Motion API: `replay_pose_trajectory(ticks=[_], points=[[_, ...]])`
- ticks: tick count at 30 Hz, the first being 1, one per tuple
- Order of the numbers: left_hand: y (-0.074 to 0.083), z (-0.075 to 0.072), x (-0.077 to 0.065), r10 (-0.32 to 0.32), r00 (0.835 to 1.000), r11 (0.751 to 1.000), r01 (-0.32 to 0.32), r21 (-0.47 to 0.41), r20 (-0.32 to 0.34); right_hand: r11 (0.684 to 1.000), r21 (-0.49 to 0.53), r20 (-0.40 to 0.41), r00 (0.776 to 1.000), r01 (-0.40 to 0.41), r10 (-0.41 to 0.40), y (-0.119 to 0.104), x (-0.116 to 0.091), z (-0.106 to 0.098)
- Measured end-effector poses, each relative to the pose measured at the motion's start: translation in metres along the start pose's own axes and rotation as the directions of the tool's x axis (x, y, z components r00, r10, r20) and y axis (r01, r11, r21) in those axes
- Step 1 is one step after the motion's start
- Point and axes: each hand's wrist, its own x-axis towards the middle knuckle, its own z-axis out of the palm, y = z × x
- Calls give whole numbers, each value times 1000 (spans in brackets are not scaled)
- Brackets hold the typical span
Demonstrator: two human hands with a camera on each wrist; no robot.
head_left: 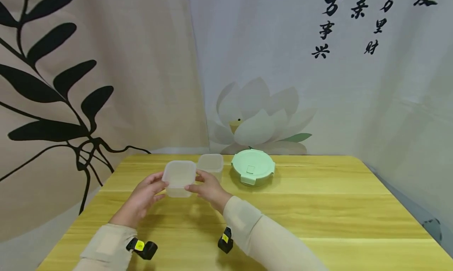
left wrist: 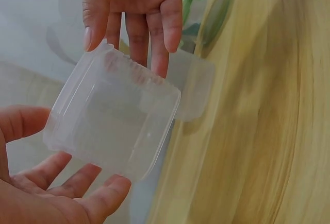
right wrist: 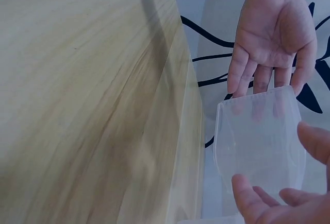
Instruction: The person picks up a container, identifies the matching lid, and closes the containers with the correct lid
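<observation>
A clear, squarish plastic container is held between both hands above the table. My left hand grips its left side, thumb near the top and fingers along the wall. On the opposite side my right hand holds it, also between thumb and fingers. In the left wrist view the container is see-through and tilted, with fingertips showing through its wall. The right wrist view shows the container between both hands too. Just behind it, a second clear container stands on the table.
A round mint-green lidded container with side clips sits right of the second container, near the back edge. The wooden table meets a printed cloth backdrop. A small black camera is strapped at each wrist.
</observation>
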Motion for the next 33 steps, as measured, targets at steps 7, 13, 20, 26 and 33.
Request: replay_pose_trajectory(ticks=[7,13,20,26,33], points=[[-5,-9,8,-2,1000,1000,2,-14,-18,1000,17,4,1000,6,-6,2,10,9],[-8,-15,15,-21,1000,999,20,-38,-16,999,-32,-18,1000,6,-7,5,19,16],[-12,-21,23,-53,998,997,52,-58,-27,998,-63,-47,999,25,-28,9,29,23],[-14,-23,29,-85,995,995,83,-51,-44,995,-98,-65,997,24,-31,11,37,27],[-17,-25,36,-122,991,991,119,-54,-55,993,-115,-62,998,-22,15,12,44,29]])
